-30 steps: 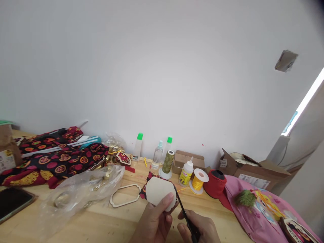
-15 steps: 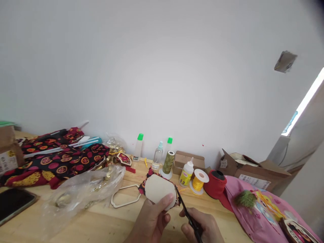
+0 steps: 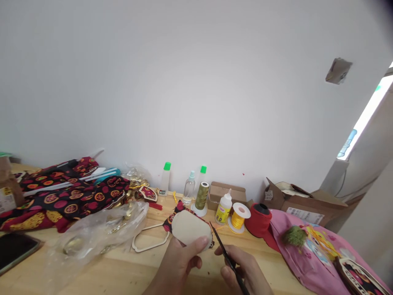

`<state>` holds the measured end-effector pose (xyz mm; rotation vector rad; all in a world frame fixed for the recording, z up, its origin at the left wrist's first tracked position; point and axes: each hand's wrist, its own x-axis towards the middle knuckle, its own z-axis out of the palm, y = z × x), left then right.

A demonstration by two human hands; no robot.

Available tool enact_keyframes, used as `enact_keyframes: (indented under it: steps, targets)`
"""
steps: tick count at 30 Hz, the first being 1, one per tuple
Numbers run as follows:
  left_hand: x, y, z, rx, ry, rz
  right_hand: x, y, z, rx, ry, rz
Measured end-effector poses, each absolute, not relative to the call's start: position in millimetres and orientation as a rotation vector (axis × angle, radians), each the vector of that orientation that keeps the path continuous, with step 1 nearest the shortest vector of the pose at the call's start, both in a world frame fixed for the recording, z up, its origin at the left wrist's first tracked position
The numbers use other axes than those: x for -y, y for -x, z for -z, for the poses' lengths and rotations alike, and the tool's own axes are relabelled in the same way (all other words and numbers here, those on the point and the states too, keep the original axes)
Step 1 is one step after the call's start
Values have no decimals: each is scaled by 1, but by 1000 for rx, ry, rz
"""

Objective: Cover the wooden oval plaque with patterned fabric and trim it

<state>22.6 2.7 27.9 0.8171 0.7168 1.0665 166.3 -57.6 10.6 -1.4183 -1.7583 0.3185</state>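
Held low in front of me is a cream rounded board [image 3: 190, 228], with dark flower-patterned fabric [image 3: 172, 220] sticking out past its edge. My left hand [image 3: 184, 258] grips it from below, thumb pressed on the pale face. In my right hand [image 3: 241, 268] is a pair of black scissors [image 3: 223, 250], pointing up and left. Their tips are just right of the board and fabric, apart from them. My fingers hide the handles. Left of the board, a thin pale frame [image 3: 149, 248] lies flat on the table.
Behind stand a glue bottle [image 3: 224, 208], an olive thread cone [image 3: 202, 196], a yellow cord spool [image 3: 238, 217] and a red thread cone [image 3: 259, 221]. Patterned cloth [image 3: 70, 200], a plastic bag [image 3: 98, 229] and a phone [image 3: 16, 250] lie left. A pink cloth [image 3: 301, 258] lies right.
The scissors have moved away from the right edge of the fabric, leaving a small gap. The board has tilted slightly in my left hand. The whole view has shifted a little.
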Motion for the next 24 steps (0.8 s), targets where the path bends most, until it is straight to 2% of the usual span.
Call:
enact_keyframes:
  steps: [10,24]
  targets:
    - [-1,-25,-26,-718,-979,-992,55,-165,-14,1823,1427,-417]
    - [-7,-19,-28,-698,-1059,-902,60,-173,-27,1915,1511,-252]
